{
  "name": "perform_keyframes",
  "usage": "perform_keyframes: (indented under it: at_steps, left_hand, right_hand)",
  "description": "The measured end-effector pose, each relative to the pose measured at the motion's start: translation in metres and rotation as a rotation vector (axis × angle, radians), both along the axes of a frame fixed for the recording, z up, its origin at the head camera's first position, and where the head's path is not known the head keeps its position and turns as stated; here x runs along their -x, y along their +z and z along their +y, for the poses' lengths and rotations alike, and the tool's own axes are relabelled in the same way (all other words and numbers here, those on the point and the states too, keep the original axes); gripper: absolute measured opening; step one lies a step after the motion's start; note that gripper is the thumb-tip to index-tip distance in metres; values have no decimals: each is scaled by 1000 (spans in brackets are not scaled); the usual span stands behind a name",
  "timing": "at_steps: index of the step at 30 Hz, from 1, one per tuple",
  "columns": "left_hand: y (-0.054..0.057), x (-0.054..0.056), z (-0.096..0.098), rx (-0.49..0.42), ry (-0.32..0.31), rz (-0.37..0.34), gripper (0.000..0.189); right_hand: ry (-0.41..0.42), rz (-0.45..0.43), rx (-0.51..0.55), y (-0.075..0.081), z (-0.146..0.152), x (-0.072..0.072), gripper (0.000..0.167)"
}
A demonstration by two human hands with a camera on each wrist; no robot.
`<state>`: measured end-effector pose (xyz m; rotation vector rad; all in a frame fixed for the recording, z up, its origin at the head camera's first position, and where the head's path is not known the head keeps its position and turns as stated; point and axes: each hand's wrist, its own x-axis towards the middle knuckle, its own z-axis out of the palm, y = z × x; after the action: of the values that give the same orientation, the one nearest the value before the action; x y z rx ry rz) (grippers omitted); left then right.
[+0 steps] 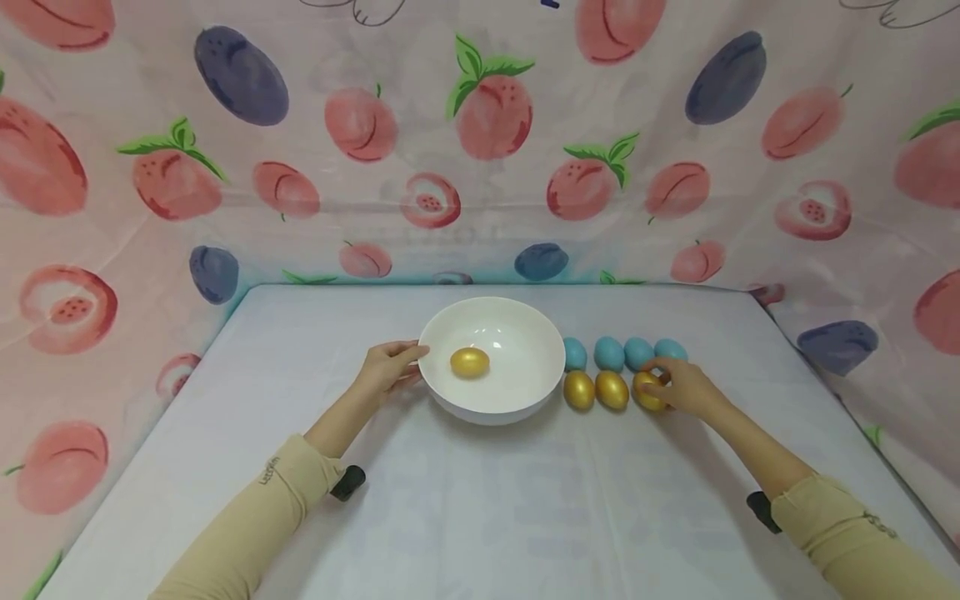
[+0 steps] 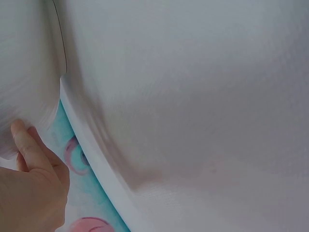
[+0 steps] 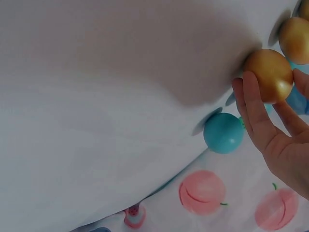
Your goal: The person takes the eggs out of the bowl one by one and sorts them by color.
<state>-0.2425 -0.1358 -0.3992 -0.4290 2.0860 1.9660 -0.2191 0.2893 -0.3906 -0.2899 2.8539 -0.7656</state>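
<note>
A white bowl (image 1: pixel 517 367) stands mid-table with one gold egg (image 1: pixel 469 363) inside it. My left hand (image 1: pixel 387 367) pinches the bowl's left rim, thumb on top and fingers below; the left wrist view has this hand (image 2: pixel 41 179) at the bowl's outer wall (image 2: pixel 29 72). To the right of the bowl, my right hand (image 1: pixel 686 388) holds the rightmost gold egg (image 1: pixel 647 392) of the front row between thumb and fingers. The right wrist view shows those fingers (image 3: pixel 258 113) around the held gold egg (image 3: pixel 270 72).
Two more gold eggs (image 1: pixel 612 390) lie between the bowl and my right hand. Behind them runs a row of several blue eggs (image 1: pixel 609 354), the leftmost partly hidden by the bowl. A white cloth (image 1: pixel 480 508) covers the table, and a fruit-print curtain (image 1: pixel 480 225) hangs around its back and sides.
</note>
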Motion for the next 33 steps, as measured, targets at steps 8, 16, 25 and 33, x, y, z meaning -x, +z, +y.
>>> perform_keyframes:
  at_steps: [8,16,25,33]
  left_hand:
    - [0,1,0,-1,-8,6,50]
    - [3,-2,1,6,-9,-1,48]
    - [5,-1,-1,0,-7,-1,49]
    - [1,0,0,-8,2,-8,47]
  right_hand:
    - [-12,-10,3,1,1,0,42]
    - [-1,-4,-3,6,0,-2,42]
    - [-4,-10,-18,10,-2,-3,42]
    - [4,-5,-52,10,3,-2,42]
